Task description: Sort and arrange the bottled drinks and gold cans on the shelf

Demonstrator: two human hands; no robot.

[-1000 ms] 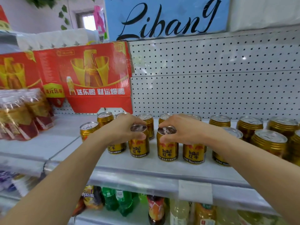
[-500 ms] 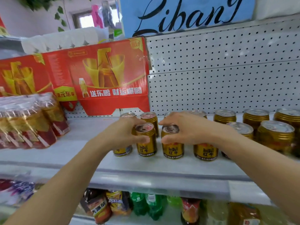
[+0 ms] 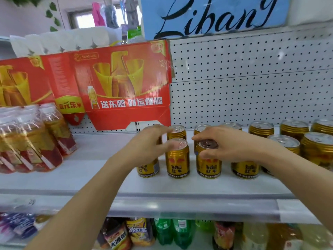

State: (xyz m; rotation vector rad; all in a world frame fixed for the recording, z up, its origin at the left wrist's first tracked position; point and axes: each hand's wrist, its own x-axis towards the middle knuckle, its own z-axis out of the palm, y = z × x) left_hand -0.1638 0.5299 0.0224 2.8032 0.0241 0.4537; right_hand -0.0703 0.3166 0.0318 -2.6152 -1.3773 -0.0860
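Bottles (image 3: 163,231) on the lower shelf at 6 o'clock: green ones in the middle, orange and yellow ones to their right, one label at left reads "大冰茶", another "冰红茶". White shelf (image 3: 180,188) above carries the gold cans. Front row reads "RedBull 红牛". Left hand (image 3: 149,143) at centre sits over the leftmost front can (image 3: 148,168), fingers loosely curved, thumb tip touching the rim of the second front can (image 3: 178,157), fingertips reaching to a back-row can (image 3: 176,131) at 12 o'clock of it. Whether it grips the leftmost can: cannot tell, blurred. Right hand (image 3: 228,144) pinches the top rim of the third front can (image 3: 209,159) between thumb and forefinger; a fourth front can (image 3: 246,168) stands under its wrist. More gold cans (image 3: 295,129) at 3 o'clock. Shrink-wrapped bottle pack (image 3: 30,139) at 9 o'clock. Behind, red carton (image 3: 117,83) reads "送东鹏 财运爆鹏". Blue sign (image 3: 214,13) at 12 o'clock reads "Libang".
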